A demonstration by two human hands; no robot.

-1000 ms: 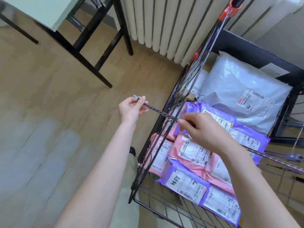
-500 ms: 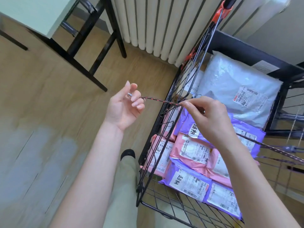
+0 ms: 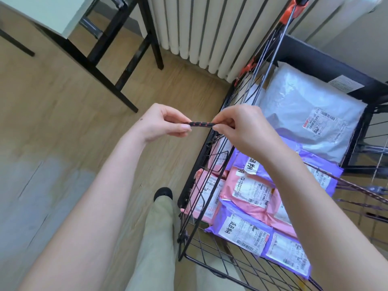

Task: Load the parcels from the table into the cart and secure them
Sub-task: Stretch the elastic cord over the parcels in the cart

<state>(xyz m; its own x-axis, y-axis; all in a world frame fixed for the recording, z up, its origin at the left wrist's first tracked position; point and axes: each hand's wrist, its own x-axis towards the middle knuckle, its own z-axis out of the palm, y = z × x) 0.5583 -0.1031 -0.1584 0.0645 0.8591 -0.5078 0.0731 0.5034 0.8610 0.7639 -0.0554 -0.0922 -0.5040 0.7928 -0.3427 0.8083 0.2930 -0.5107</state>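
Wood-look floor (image 3: 63,143), white radiator (image 3: 210,28) behind cart (image 3: 319,61), black table legs (image 3: 94,68), perhaps a shoe (image 3: 163,193).

Wire cart (image 3: 327,66), stacked parcels (image 3: 245,227) inside

1 view | head-worn, wide-angle | faces forward and steeply down | near, above cart (image 3: 327,70) and floor (image 3: 52,122)

Black-red cord (image 3: 202,124); pink, purple, grey parcels (image 3: 249,191).
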